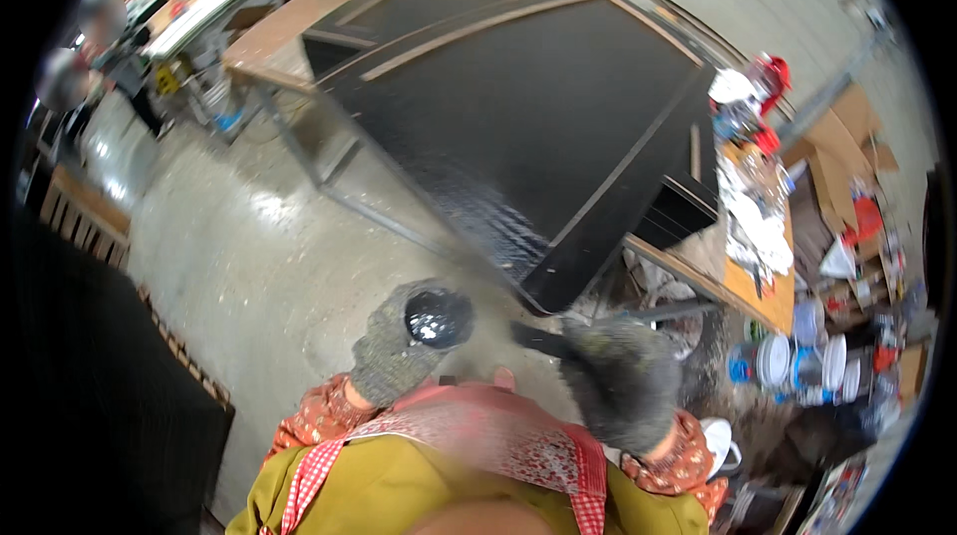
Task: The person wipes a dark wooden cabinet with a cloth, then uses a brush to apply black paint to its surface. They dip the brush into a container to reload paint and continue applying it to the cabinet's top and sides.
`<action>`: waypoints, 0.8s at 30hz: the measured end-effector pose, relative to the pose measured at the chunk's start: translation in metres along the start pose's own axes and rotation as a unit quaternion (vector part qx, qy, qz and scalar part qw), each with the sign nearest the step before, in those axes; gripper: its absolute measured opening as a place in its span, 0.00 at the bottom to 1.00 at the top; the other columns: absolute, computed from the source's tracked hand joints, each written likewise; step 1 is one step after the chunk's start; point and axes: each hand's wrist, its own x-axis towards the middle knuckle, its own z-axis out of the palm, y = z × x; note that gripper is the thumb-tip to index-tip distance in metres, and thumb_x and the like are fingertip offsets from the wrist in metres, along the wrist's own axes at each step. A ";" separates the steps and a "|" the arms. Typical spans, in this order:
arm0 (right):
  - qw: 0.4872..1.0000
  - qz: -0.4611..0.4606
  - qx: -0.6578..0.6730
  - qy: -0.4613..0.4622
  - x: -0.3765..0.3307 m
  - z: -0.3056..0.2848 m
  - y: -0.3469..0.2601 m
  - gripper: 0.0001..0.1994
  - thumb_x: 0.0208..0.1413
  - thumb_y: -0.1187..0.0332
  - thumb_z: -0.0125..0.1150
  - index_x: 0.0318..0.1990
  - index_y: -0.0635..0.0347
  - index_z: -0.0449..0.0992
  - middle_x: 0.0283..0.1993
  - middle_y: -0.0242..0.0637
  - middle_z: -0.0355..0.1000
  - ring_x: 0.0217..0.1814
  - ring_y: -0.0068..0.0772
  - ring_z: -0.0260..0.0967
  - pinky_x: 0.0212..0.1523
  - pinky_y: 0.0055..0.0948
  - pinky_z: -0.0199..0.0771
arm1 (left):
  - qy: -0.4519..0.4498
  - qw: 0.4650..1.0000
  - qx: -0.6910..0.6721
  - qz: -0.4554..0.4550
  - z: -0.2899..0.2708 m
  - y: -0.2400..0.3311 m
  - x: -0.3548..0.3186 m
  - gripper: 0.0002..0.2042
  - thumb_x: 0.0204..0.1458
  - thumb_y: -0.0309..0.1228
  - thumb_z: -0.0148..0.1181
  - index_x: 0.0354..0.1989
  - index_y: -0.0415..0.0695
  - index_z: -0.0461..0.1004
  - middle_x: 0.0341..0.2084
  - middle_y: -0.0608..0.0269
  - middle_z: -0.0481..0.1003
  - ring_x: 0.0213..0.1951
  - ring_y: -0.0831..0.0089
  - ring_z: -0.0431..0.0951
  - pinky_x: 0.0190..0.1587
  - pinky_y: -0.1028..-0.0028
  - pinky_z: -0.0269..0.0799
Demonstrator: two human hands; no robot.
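My left hand [384,344], in a grey knitted glove, is closed around a small round cup [440,317] of glossy black liquid. Dark stains and motion blur cover the grey glove on my right hand [623,385]. From its closed fingers a dark, flat tool [539,339] sticks out toward the cup; its exact kind is too blurred to make out. Both hands are in front of my apron [478,420], apart from each other. Just beyond them is the near corner of a large black panel [508,136] with light strips along its edges. A wet sheen shows on its near left part.
A metal-legged table [349,194] supports the panel. Crumpled plastic [758,206] lies along its right side. Paint buckets [773,360] and cardboard boxes [842,141] stand at the right. A dark stack [110,375] is on the left. Two people are near a white bench [234,1].
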 end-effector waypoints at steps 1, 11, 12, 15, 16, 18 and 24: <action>1.000 -0.024 -0.001 -0.004 -0.003 0.008 0.004 0.15 0.44 0.68 0.60 0.43 0.57 0.75 0.25 0.37 0.68 0.25 0.41 0.67 0.25 0.37 0.66 | -0.006 1.000 0.018 0.020 0.003 0.003 0.001 0.22 0.39 0.25 0.68 0.46 0.41 0.70 0.37 0.58 0.76 0.39 0.73 0.77 0.44 0.74 0.72; 0.996 -0.072 0.033 -0.030 -0.048 0.009 0.075 0.17 0.47 0.65 0.57 0.46 0.57 0.73 0.24 0.36 0.66 0.23 0.37 0.65 0.22 0.36 0.62 | -0.010 0.994 -0.065 -0.089 0.044 -0.011 -0.028 0.20 0.39 0.25 0.69 0.43 0.41 0.70 0.37 0.59 0.74 0.39 0.73 0.75 0.45 0.72 0.71; 0.996 -0.057 0.063 -0.014 -0.058 0.012 0.085 0.17 0.47 0.65 0.56 0.46 0.57 0.73 0.25 0.35 0.66 0.24 0.37 0.65 0.23 0.36 0.63 | -0.039 0.996 -0.047 -0.063 0.059 0.001 -0.028 0.21 0.39 0.25 0.69 0.43 0.40 0.70 0.37 0.59 0.75 0.39 0.73 0.75 0.45 0.73 0.71; 0.986 -0.143 -0.072 0.038 -0.077 0.005 0.115 0.17 0.48 0.64 0.54 0.47 0.56 0.72 0.26 0.35 0.65 0.24 0.37 0.65 0.25 0.35 0.62 | -0.076 0.977 -0.182 -0.084 0.127 0.002 -0.029 0.21 0.39 0.25 0.69 0.44 0.40 0.70 0.37 0.60 0.75 0.40 0.73 0.75 0.45 0.73 0.72; 0.986 -0.149 -0.068 0.031 -0.076 -0.007 0.119 0.18 0.49 0.63 0.54 0.48 0.57 0.71 0.27 0.37 0.65 0.23 0.37 0.64 0.25 0.35 0.62 | -0.117 0.985 -0.101 -0.075 0.136 0.011 -0.023 0.22 0.39 0.24 0.68 0.44 0.40 0.69 0.37 0.61 0.75 0.40 0.74 0.75 0.45 0.73 0.72; 0.985 -0.129 -0.111 -0.043 -0.098 -0.026 0.146 0.19 0.48 0.63 0.54 0.49 0.57 0.70 0.25 0.35 0.64 0.23 0.37 0.64 0.24 0.35 0.61 | -0.130 0.989 -0.035 -0.059 0.159 0.032 -0.008 0.22 0.39 0.25 0.68 0.45 0.40 0.69 0.37 0.61 0.75 0.40 0.74 0.75 0.45 0.73 0.72; 0.993 0.063 0.025 0.101 -0.146 -0.106 0.202 0.08 0.46 0.76 0.58 0.36 0.59 0.78 0.22 0.37 0.72 0.23 0.33 0.70 0.25 0.28 0.68 | -0.173 0.977 -0.119 -0.016 0.251 0.066 0.021 0.19 0.38 0.28 0.69 0.40 0.42 0.73 0.34 0.58 0.76 0.37 0.66 0.77 0.43 0.71 0.72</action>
